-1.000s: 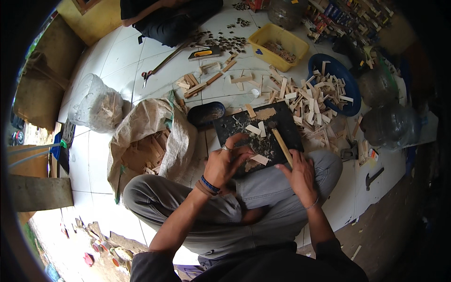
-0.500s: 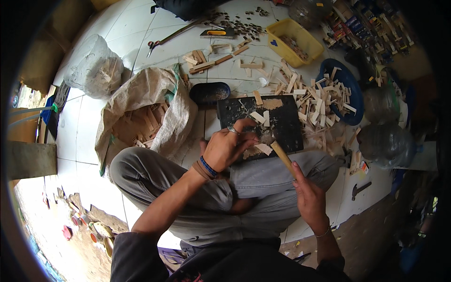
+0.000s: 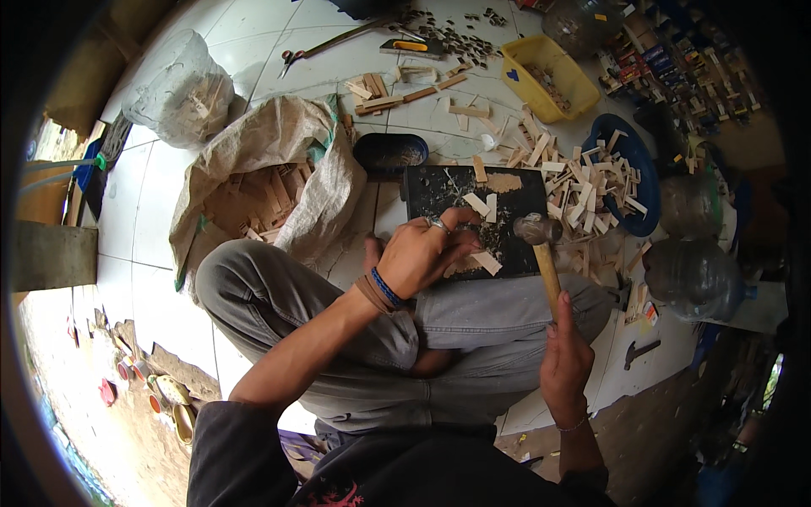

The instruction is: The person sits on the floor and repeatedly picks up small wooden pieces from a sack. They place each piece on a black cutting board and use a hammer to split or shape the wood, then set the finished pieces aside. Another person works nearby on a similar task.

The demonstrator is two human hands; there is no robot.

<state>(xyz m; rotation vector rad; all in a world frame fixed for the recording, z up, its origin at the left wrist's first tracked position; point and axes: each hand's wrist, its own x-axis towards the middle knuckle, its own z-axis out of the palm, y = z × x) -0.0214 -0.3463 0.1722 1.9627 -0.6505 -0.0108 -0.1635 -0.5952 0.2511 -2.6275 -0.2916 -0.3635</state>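
Observation:
In my right hand [image 3: 566,359] is a hammer [image 3: 548,275], gripped by its wooden handle. Its metal head is raised over the right side of a dark work board [image 3: 524,198] in front of my lap. My left hand [image 3: 422,256] is over the near left of the board, fingers closed in a pinch. What is between the fingertips is too small to make out. A pale wood piece [image 3: 487,263] lies right by those fingertips. Two more short wood pieces [image 3: 476,204] lie just beyond, with another wood piece [image 3: 480,169] at the board's far edge.
Right of the board, a wood heap [image 3: 583,190] spills from a blue basin [image 3: 649,190]. A yellow tub [image 3: 574,80] stands behind. To the left are an open woven sack [image 3: 228,152] of wood pieces and a dark oval tray [image 3: 390,152]. Another hammer [image 3: 642,351] lies at right.
The hammer's head has swung up and right, away from my left hand, and now shows fully. My left hand stays pinched at nearly the same place. The whole view has shifted slightly.

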